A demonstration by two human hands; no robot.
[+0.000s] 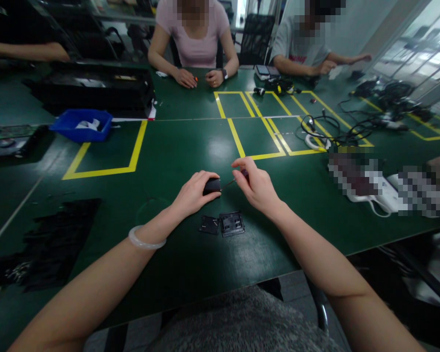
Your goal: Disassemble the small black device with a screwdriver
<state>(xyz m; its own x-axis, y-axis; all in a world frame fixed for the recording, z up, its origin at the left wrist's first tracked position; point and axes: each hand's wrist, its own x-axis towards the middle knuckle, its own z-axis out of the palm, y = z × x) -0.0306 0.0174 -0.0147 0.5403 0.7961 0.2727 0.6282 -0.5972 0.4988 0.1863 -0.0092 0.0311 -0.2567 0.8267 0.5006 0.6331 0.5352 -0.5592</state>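
My left hand (195, 192) is closed around a small black box-like device (212, 186), steadying it on the green table. My right hand (254, 183) grips a screwdriver (245, 174) by its dark handle. The thin shaft points left, and its tip meets or nearly meets the right end of the black device. Just below, toward me, lie two flat black plastic parts: a smaller plate (209, 224) with small light pieces on it, and a squarish molded frame (232, 224) beside it.
A blue bin (82, 125) with white scraps stands at left, before a long black housing (99, 88). Black parts (58, 239) are piled at near left. Cables (326, 129) and a white power strip (385, 193) lie right. Co-workers sit across the table (183, 146).
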